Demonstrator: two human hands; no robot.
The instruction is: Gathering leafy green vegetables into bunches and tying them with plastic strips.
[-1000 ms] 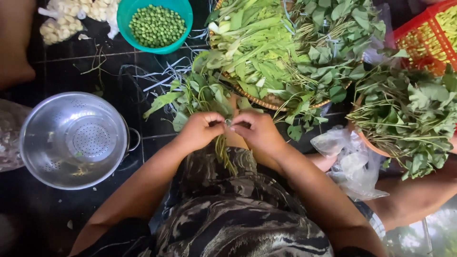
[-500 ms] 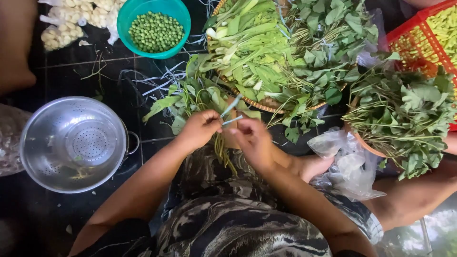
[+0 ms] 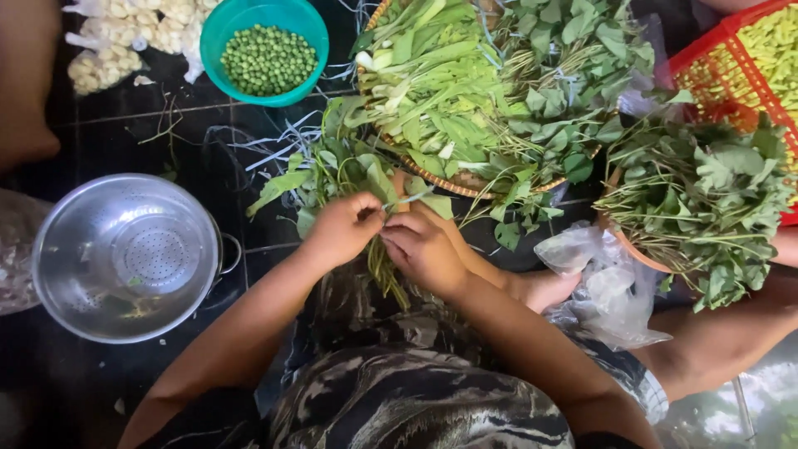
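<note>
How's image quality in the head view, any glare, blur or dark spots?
Head view: soft even light, focus sharp on the left hand, right hand and bundle of greens; mild glare inside the steel colander; the dark floor loses detail; the bottom right corner is blown out and hazy.

Dark tiled floor (image 3: 125, 125), pale grout lines, daylight

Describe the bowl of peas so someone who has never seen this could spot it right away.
Start at the big metal colander on the left and look up and right, toward the top edge. The bowl there is round, teal plastic, full of small green peas; the neighbouring baskets hold only leaves.
</note>
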